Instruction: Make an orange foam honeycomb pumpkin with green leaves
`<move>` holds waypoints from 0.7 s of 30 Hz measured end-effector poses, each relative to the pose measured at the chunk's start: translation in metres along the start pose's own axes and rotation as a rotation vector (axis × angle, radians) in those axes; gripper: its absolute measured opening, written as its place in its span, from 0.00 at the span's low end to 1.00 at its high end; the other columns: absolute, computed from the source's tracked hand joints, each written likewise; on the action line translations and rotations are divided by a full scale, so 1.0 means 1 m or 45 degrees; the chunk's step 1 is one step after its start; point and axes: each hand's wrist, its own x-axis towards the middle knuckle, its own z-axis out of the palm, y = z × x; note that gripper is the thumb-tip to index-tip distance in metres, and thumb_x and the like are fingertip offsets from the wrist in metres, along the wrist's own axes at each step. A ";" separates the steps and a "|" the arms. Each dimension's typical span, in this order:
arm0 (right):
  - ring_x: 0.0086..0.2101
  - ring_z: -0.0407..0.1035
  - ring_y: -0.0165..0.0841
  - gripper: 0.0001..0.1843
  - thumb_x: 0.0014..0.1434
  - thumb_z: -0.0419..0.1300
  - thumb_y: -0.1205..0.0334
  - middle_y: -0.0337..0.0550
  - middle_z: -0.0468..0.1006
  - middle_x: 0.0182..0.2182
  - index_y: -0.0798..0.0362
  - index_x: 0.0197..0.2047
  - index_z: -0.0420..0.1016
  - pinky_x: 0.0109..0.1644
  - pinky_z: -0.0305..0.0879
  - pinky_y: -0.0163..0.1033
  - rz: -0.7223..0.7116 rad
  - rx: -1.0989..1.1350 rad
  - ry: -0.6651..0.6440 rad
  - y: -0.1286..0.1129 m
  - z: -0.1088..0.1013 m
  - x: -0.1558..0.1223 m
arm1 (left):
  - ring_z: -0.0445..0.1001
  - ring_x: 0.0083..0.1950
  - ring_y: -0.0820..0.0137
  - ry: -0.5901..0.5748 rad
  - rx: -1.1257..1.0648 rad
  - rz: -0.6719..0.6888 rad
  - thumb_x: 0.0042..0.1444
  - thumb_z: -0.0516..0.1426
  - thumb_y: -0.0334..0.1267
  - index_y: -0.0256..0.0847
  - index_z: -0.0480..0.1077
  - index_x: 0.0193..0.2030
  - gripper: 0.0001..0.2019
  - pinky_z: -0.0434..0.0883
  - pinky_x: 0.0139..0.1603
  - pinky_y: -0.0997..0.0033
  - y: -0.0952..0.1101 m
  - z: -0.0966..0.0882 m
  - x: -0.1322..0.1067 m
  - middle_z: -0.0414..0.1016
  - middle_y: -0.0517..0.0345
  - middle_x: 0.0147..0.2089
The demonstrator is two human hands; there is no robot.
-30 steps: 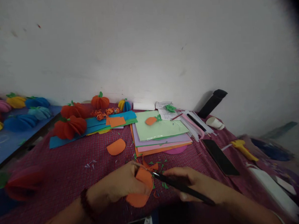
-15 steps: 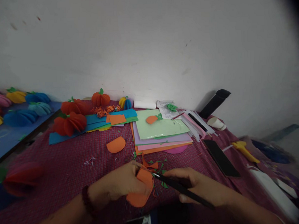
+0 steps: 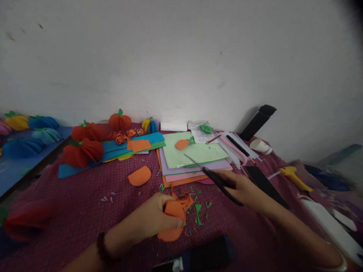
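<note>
My left hand [image 3: 157,215] pinches an orange paper piece [image 3: 174,210] with a rounded edge, thumb on top. Orange paper scraps [image 3: 184,201] lie just past it on the cloth. Black-handled scissors [image 3: 219,181] are in my right hand [image 3: 240,189], raised away from the paper with the blades pointing up and left; they look closed. Green paper scraps [image 3: 198,215] are strewn between the hands. To the left of the paper stack rests another orange paper cutout [image 3: 140,176].
Stacked coloured sheets [image 3: 194,157] lie ahead. Red paper pumpkins [image 3: 83,152] stand at left, and more paper pumpkins sit on a blue board [image 3: 8,171]. A phone-like black slab [image 3: 262,184], a yellow glue gun [image 3: 294,178] and a white box [image 3: 326,230] are on the right.
My right hand has moved the scissors up and right, away from the orange paper. The left hand keeps its hold on the paper, now tilted slightly. The whole view has shifted a little.
</note>
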 end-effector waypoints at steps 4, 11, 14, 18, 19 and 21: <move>0.45 0.73 0.45 0.25 0.61 0.55 0.63 0.55 0.77 0.48 0.55 0.61 0.68 0.52 0.68 0.52 0.008 -0.680 0.287 0.039 -0.013 0.015 | 0.59 0.26 0.75 0.189 0.149 0.253 0.47 0.61 0.40 0.38 0.65 0.23 0.11 0.57 0.27 0.74 0.001 0.002 -0.002 0.60 0.65 0.23; 0.47 0.70 0.45 0.17 0.62 0.55 0.65 0.54 0.77 0.46 0.55 0.53 0.75 0.55 0.66 0.55 -0.150 -0.730 0.442 0.044 0.002 0.014 | 0.71 0.34 0.69 0.495 0.967 0.890 0.57 0.56 0.28 0.39 0.72 0.29 0.07 0.67 0.36 0.70 0.009 0.008 -0.011 0.74 0.56 0.31; 0.49 0.70 0.41 0.17 0.63 0.55 0.66 0.51 0.77 0.48 0.54 0.54 0.73 0.56 0.67 0.52 -0.328 -0.528 0.363 0.016 0.021 0.008 | 0.74 0.41 0.65 0.729 1.336 1.305 0.58 0.55 0.24 0.39 0.74 0.40 0.09 0.71 0.44 0.65 0.001 0.008 -0.012 0.79 0.52 0.38; 0.51 0.69 0.38 0.18 0.63 0.54 0.70 0.49 0.77 0.50 0.54 0.56 0.71 0.57 0.67 0.48 -0.619 -0.358 0.192 -0.025 0.044 -0.002 | 0.74 0.52 0.63 0.786 1.661 1.605 0.58 0.55 0.21 0.36 0.73 0.45 0.12 0.70 0.56 0.60 -0.006 0.007 -0.016 0.81 0.48 0.44; 0.51 0.69 0.38 0.18 0.64 0.54 0.71 0.49 0.77 0.50 0.54 0.56 0.71 0.56 0.67 0.47 -0.657 -0.338 0.164 -0.032 0.048 -0.004 | 0.74 0.53 0.64 0.759 1.710 1.617 0.59 0.55 0.21 0.36 0.74 0.45 0.12 0.69 0.58 0.59 -0.006 0.007 -0.017 0.81 0.48 0.44; 0.51 0.68 0.38 0.19 0.64 0.54 0.70 0.50 0.76 0.50 0.55 0.57 0.70 0.56 0.67 0.47 -0.721 -0.323 0.143 -0.041 0.052 -0.007 | 0.74 0.54 0.64 0.728 1.745 1.625 0.60 0.54 0.22 0.37 0.74 0.44 0.11 0.69 0.59 0.59 -0.005 0.007 -0.018 0.82 0.49 0.44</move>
